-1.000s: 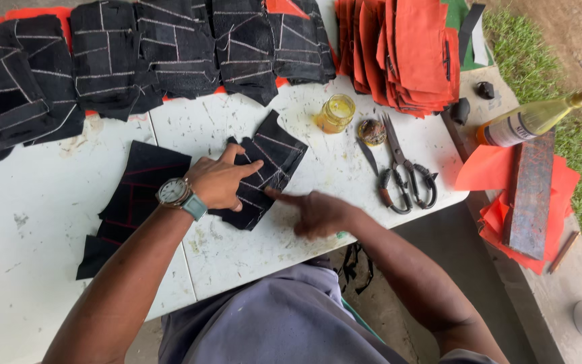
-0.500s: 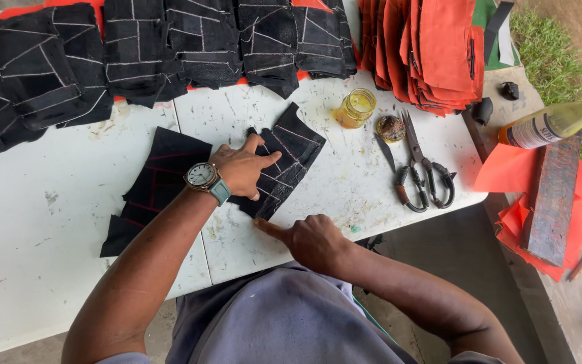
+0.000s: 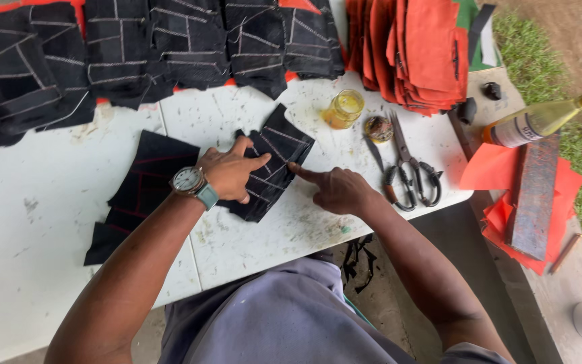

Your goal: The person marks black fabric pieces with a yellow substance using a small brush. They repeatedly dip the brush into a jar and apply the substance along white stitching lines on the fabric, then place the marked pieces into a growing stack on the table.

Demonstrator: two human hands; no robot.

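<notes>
A small black fabric piece with white stitched lines (image 3: 279, 156) lies on the white table (image 3: 42, 236). My left hand (image 3: 232, 174), with a wristwatch on its wrist, lies flat on that piece and pins it down. My right hand (image 3: 335, 189) points its index finger at the piece's right edge, fingertip touching the cloth, other fingers curled. Another black piece with red lines (image 3: 139, 192) lies just left of my left hand.
Several black stitched pieces (image 3: 136, 47) hang along the table's far edge, with a stack of orange pieces (image 3: 419, 47) at the back right. A small jar of yellow liquid (image 3: 343, 109), a round lid (image 3: 378, 128) and scissors (image 3: 409, 172) sit right of my hands. A bottle (image 3: 540, 121) lies further right.
My right hand has moved up from the table's near edge, and its pointing finger now touches the piece's right edge. My left hand stays pressed on the cloth.
</notes>
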